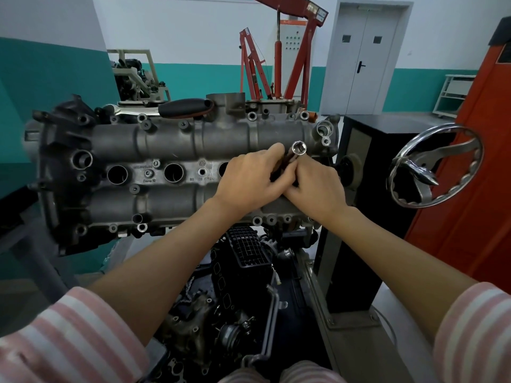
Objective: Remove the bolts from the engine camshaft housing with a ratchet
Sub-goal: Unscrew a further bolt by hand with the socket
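A grey cast camshaft housing [171,145] lies across the middle of the view on an engine stand. Bolts sit in bosses along its far edge [252,115] and near edge [142,227]. Both my hands meet over its right part. My left hand [249,179] and my right hand [315,186] grip a dark tool between them. Its chrome socket [299,147] sticks out above my fingers, open end facing up toward me. The handle of the tool is mostly hidden by my fingers.
A chrome handwheel [434,167] of the black stand [367,172] is at the right, beside an orange cabinet [475,189]. Loose engine parts [243,286] lie below the housing. A red engine crane [290,51] and a grey double door [362,56] stand behind.
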`<state>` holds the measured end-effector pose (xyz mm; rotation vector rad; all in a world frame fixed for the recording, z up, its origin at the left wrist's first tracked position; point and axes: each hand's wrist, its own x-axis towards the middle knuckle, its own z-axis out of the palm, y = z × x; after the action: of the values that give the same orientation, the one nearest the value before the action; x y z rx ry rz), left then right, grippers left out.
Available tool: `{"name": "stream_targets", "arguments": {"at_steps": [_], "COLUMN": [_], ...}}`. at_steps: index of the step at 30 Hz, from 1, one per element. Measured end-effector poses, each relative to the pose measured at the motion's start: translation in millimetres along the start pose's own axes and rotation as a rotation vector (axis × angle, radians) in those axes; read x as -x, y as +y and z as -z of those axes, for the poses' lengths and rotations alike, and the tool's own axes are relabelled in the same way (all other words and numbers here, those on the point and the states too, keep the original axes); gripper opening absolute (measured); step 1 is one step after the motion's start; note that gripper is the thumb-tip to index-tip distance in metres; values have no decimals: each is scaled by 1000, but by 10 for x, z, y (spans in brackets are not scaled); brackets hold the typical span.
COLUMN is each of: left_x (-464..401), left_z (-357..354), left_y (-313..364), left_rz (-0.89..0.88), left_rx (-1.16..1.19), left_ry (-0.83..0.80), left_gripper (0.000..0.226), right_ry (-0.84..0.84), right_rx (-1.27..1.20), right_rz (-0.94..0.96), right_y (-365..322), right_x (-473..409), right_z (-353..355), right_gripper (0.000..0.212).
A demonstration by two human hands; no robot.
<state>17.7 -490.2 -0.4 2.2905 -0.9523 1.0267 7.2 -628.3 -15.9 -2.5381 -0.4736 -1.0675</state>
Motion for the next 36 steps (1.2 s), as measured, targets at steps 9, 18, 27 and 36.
{"name": "stream_targets", "arguments": {"at_steps": [9, 18, 27, 36], "left_x": [7, -3, -5, -9], "left_z": [-16, 1, -5, -26], "left_y": [-48, -1, -31, -12], "left_rz": [7, -8, -4, -3], "left_rx": [22, 29, 12, -10], "left_ry": [24, 18, 45, 16], "left_gripper": [50, 29, 46, 27], "right_ry": [46, -14, 93, 14], "right_rx": [54, 27, 1, 39], "right_rz": [16, -16, 52, 21], "right_y": [0, 19, -14, 26], "right_x": [12, -3, 11, -5], "right_z": [-13, -17, 5, -19], "right_gripper": [27, 27, 40, 27]}}
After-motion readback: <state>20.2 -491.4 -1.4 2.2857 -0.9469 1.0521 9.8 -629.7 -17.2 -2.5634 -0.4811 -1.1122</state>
